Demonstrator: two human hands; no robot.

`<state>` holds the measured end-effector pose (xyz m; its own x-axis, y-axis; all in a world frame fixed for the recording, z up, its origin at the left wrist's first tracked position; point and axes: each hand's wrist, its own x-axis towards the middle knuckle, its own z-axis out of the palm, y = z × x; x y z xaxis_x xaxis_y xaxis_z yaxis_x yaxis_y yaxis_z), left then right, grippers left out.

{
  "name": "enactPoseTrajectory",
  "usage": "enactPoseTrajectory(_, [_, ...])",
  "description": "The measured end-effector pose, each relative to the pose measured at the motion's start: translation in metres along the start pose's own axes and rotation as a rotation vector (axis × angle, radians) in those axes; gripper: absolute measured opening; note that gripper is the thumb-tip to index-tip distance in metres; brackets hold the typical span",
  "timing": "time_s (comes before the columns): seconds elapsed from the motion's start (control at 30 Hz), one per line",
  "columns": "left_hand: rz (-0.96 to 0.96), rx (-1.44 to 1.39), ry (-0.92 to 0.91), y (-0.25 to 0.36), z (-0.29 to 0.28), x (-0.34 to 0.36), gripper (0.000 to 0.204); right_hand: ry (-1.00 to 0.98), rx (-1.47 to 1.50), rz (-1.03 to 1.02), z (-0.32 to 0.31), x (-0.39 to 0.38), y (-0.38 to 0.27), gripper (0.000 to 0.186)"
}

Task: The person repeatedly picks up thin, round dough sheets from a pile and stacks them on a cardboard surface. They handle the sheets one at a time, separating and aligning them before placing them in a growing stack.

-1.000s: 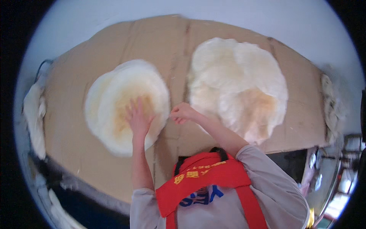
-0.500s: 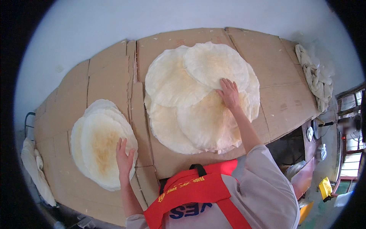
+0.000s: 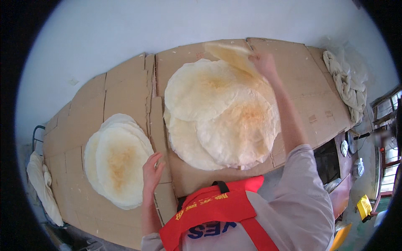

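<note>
My right hand (image 3: 264, 66), blurred, grips the edge of a thin round flatbread (image 3: 233, 55). That bread is raised and folded at the far side of a large pile of overlapping flatbreads (image 3: 203, 90). Most of the pile is pale, with browned patches on the upper sheets. To the left lies a smaller stack of flatbreads (image 3: 121, 161), its top one browned in the middle. My left hand (image 3: 152, 172) is beside that stack's right edge with its fingers curled. A small greyish spot shows at its fingers, too small to name.
Cardboard sheets (image 3: 125, 90) cover the table, with a raised seam between the two piles. Bundled cream cloth (image 3: 346, 83) lies at the right end, and white cloth (image 3: 42, 188) at the left. A pale wall (image 3: 167, 21) runs behind. A yellow object (image 3: 364, 206) stands at lower right.
My right hand has moved away from me, lifting the top flatbread off the pile's surface and uncovering browned sheets. My left hand has shifted right off the smaller stack, and its fingers have curled.
</note>
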<state>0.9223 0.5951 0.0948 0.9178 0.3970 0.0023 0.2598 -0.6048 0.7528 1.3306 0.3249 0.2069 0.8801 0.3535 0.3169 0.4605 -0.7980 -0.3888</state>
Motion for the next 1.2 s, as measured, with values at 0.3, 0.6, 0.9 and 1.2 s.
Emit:
enactPoseTrajectory(0.3, [-0.361, -1.007, -0.082, -0.011, 0.068, 0.024, 0.033, -0.243, 1.212, 0.241, -0.064, -0.036, -0.017, 0.042])
enactPoseTrajectory(0.6, [-0.461, -1.791, -0.186, -0.028, 0.118, 0.001, 0.049, -0.172, 0.243, 0.096, 0.095, -0.188, 0.008, 0.036])
enactPoseTrajectory(0.9, [-0.306, -1.689, -0.219, -0.008, 0.099, 0.017, 0.045, -0.508, 0.501, -0.368, 0.109, -0.25, -0.135, 0.049])
enactPoseTrajectory(1.2, [-0.455, -1.464, -0.042, -0.021, 0.105, 0.023, 0.03, -0.482, 0.356, -0.075, 0.104, -0.238, -0.134, 0.023])
